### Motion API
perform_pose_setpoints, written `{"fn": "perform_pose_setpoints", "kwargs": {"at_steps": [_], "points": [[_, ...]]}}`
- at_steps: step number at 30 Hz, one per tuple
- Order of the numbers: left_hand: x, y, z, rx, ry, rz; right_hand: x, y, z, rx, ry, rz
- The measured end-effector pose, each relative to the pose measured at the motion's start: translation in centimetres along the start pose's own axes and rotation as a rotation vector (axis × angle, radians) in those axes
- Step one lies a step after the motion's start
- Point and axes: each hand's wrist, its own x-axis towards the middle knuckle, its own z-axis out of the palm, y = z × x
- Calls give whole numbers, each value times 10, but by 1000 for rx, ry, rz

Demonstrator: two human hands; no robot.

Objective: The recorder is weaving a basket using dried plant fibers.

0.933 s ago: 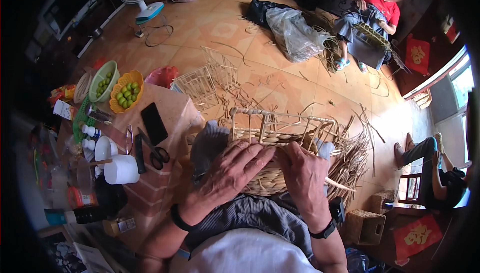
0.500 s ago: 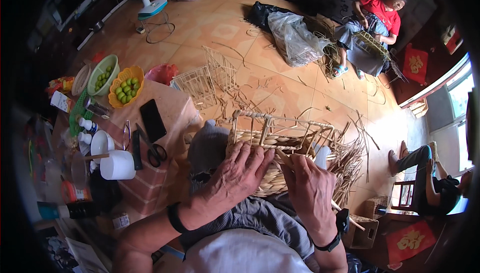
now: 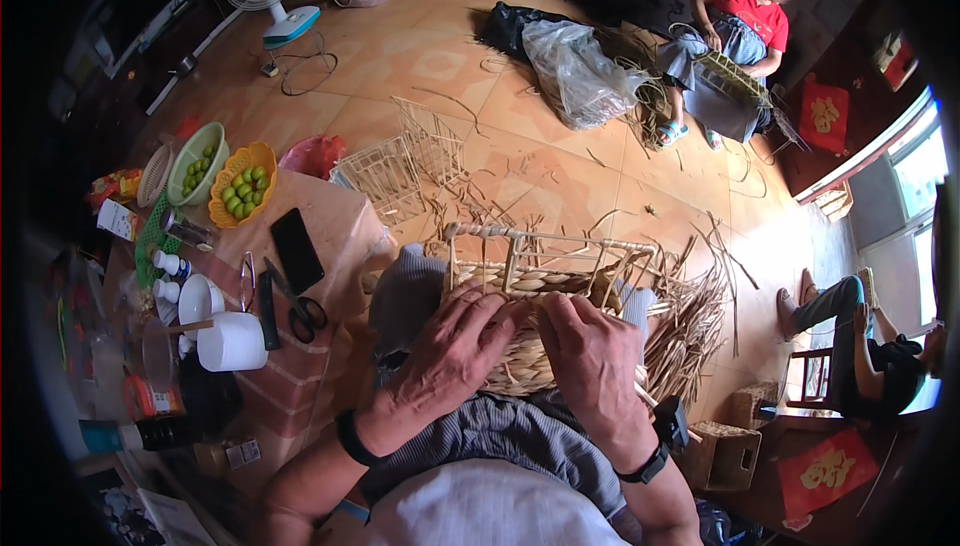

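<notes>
A half-woven straw basket [image 3: 530,366] with an open rod frame along its top rests across my lap on grey cloth. My left hand [image 3: 462,346] has its fingers curled over the near woven edge, gripping it left of centre. My right hand [image 3: 590,366] is pinched at the same edge, just right of centre, on what looks like a pale strand, mostly hidden by the fingers. The fingertips of both hands are close together. A loose heap of dried strands [image 3: 690,336] lies right of the basket.
A table [image 3: 350,208] at left holds scissors [image 3: 305,311], a phone [image 3: 297,251], fruit bowls and containers. Wire frames [image 3: 390,176], a plastic bag [image 3: 575,71] and a fan stand beyond. A person in red [image 3: 755,16] and another person [image 3: 865,356] sit at right, near small baskets [image 3: 720,456].
The view shifts slightly, placing the basket a little further left. My right fingers have shifted slightly at the woven edge; my left hand stays on it.
</notes>
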Motion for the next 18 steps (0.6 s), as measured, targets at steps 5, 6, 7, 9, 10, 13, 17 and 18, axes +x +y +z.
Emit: {"fn": "perform_pose_setpoints", "kwargs": {"at_steps": [5, 6, 7, 9, 10, 13, 17, 18], "points": [[-4, 1, 9, -53, 45, -32, 4, -3, -2, 21, -94, -37], [-4, 1, 9, -51, 51, -40, 4, -4, -3, 25, -114, -40], [-3, 2, 7, -51, 55, -40, 2, -4, -4, 23, -114, -43], [1, 5, 2, -16, -82, -54, -2, -2, -11, 10, -136, 33], [1, 7, 1, -16, -79, -60, -5, -2, -14, 3, -149, 71], [2, 13, -1, 116, -91, -40, -21, -12, -40, -48, -237, 155], [6, 18, -3, 153, -144, -106, -40, -15, -71, -32, -314, 122], [6, 18, -1, 168, -131, -121, -44, -17, -77, -31, -314, 63]]}}
